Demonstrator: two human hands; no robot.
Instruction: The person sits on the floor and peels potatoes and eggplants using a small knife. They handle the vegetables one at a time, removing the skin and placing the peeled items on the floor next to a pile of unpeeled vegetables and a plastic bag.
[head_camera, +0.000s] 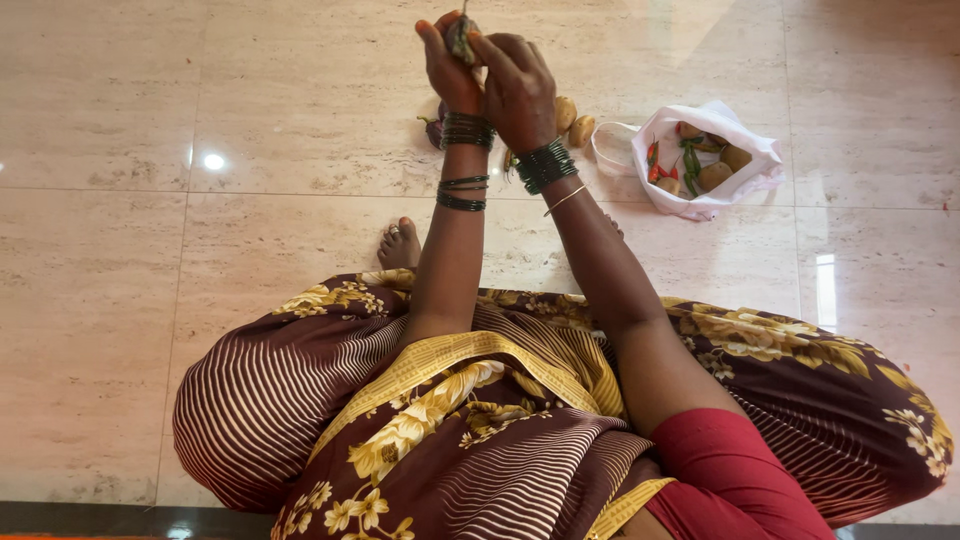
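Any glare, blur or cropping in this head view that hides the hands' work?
Head view: sharp overall; bright glare spot on floor tiles; the small dark item held by left hand and right hand is cut by the top edge.

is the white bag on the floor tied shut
No: the white bag lies open on the tiled floor, right of both hands, showing round brown vegetables and red and green chillies inside.

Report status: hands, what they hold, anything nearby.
Left hand and right hand both grip one small dark vegetable. Potatoes on floor behind. White bag to the right.
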